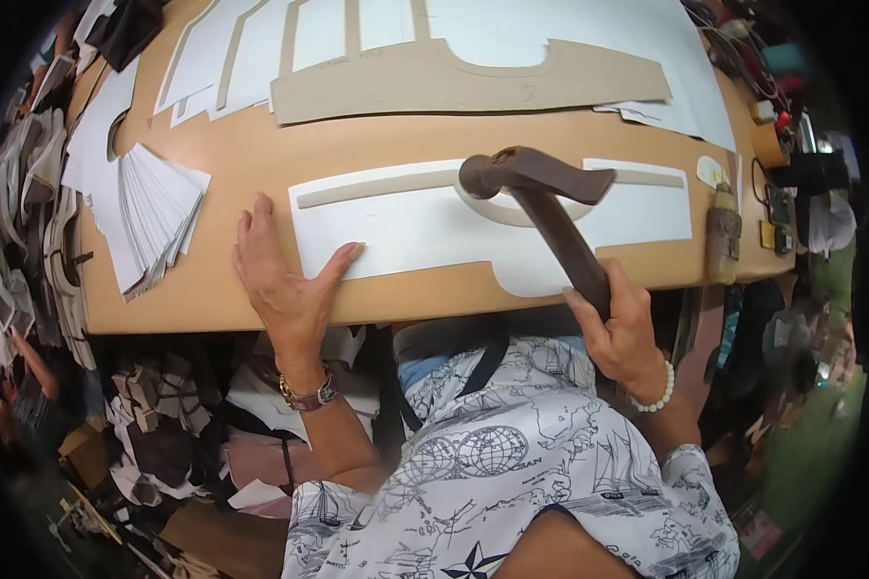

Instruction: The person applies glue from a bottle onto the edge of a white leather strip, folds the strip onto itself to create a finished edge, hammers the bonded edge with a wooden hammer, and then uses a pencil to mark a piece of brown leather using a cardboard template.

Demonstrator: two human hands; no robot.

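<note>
My right hand (620, 330) grips the handle of a hammer (558, 232), its dark brown head raised over a flat white cut piece (406, 230). Beige strips (377, 187) lie along the piece's far edge, and a curved one lines its notch, partly hidden by the hammer head. My left hand (288, 278) rests with spread fingers at the piece's left end; the thumb lies on the white surface and the other fingers on the table. Just beyond lies a long beige-brown panel (454, 89) with a similar notch.
White pieces with beige strips (246, 58) cover the far side of the table (203, 317). A fanned stack of white pieces (161, 207) sits at left. A bottle (722, 241) stands near the right edge. Material bundles (159, 396) fill below; another person's arm (37, 367) shows far left.
</note>
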